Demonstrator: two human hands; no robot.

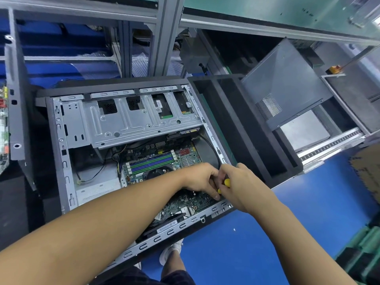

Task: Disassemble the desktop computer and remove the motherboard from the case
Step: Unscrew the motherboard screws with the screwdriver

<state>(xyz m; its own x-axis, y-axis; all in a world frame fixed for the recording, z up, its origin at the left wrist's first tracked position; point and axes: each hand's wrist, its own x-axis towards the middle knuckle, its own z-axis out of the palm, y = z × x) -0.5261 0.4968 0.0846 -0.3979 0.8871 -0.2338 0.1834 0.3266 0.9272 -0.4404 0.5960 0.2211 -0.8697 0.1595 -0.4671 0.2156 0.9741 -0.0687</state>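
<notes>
— How did the case [64, 161] lie?

— The grey metal tower lay on its side, its open face turned up, set at a slant.

— And the motherboard [186, 160]?

— Green, and flat on the case floor in the right half, just below the silver drive cage [123, 120]. Blue and green memory slots [152, 159] ran across its upper part. Black cables [115, 156] reached its upper left corner. Its middle was hidden.

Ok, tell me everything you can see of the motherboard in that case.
The motherboard is a green circuit board lying flat inside the open case, below the metal drive cage. It carries blue and green memory slots, a round black fan and red connectors. A forearm hides its middle. The left hand and right hand hold a yellow-handled screwdriver over its right edge.
</notes>
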